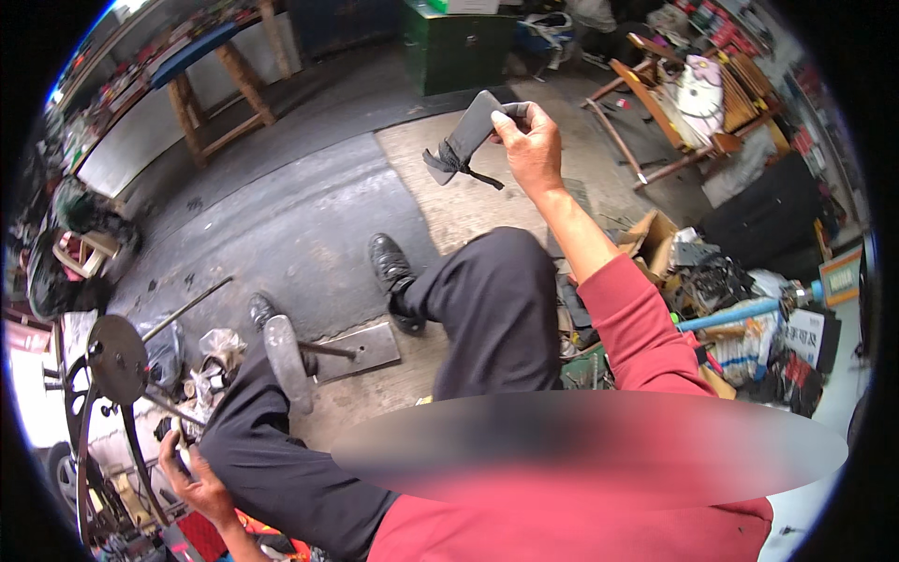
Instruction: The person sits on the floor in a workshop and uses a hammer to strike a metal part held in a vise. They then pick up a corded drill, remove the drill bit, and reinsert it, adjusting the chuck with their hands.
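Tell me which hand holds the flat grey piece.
The right hand, raised out in front, thumb on the flat grey piece. The left hand is low at the picture's left, well away from it.

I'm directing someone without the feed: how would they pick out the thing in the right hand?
Find the dark green box at the top, then the pale floor patch below it in view. Over that patch, the right hand pinches a flat grey piece. What sets it apart: a black strip bunched near its lower end.
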`<state>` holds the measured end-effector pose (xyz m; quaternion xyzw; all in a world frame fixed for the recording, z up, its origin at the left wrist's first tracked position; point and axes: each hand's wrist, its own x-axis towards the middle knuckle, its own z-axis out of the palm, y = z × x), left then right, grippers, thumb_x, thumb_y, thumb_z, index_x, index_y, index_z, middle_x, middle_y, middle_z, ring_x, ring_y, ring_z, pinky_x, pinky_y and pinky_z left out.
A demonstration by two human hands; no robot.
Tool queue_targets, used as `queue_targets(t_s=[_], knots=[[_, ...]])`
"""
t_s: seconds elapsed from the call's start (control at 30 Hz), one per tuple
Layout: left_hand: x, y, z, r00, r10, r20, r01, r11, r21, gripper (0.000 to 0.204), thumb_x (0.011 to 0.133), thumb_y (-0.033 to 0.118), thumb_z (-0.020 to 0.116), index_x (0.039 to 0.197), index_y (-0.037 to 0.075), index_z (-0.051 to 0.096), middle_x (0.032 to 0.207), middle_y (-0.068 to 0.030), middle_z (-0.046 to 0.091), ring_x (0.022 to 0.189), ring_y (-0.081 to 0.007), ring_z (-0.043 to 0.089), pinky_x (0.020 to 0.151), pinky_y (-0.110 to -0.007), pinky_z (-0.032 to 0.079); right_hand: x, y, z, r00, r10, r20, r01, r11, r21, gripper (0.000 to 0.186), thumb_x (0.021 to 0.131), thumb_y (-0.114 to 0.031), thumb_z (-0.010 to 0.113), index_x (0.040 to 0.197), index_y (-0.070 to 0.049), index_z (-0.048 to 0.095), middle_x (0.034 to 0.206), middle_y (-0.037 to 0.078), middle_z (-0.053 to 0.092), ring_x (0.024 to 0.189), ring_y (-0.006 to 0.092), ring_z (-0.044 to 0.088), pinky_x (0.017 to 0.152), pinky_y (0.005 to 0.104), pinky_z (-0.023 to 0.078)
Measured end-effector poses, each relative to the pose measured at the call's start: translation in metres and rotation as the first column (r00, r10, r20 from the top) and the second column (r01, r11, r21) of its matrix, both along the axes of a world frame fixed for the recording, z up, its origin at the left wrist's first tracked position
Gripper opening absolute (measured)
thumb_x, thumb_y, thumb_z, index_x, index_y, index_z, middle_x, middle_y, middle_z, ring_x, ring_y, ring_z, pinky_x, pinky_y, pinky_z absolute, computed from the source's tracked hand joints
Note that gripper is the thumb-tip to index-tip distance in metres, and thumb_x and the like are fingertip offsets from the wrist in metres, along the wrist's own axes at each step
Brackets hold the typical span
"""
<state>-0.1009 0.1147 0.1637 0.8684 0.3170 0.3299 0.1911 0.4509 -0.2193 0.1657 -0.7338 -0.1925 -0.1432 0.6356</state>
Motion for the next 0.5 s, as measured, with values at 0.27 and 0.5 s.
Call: queue_targets(t_s=[0.27,0.5], knots=[[-0.034,0.036,-0.037,0.999,0.025,-0.021,-0.029,0.973,-0.23,0.034,0.107,0.015,0.051,0.137,0.0,0.058,0.134,-0.0129,0.064,0.121,-0.0229,0.058,0.108,-0.035,0.041,0.02,-0.128,-0.07,0.935,-0.351,-0.05,0.315,0.886,-0.34,0.024,0.087,-0.022,0.073,0.091,0.0,0.069,0.08,0.018,0.073,0.073,0.0312,0.072,0.07,0.0406,0.055],[-0.031,0.056,-0.026,0.984,0.117,-0.132,-0.138,0.976,-0.168,0.041,0.108,0.02,0.048,0.139,-0.006,0.056,0.137,-0.0163,0.061,0.127,-0.026,0.056,0.113,-0.037,0.037,0.019,-0.212,-0.165,0.892,-0.45,-0.052,0.32,0.707,-0.63,0.023,0.086,-0.018,0.073,0.096,0.001,0.065,0.09,0.023,0.072,0.086,0.0429,0.071,0.073,0.0478,0.054]])
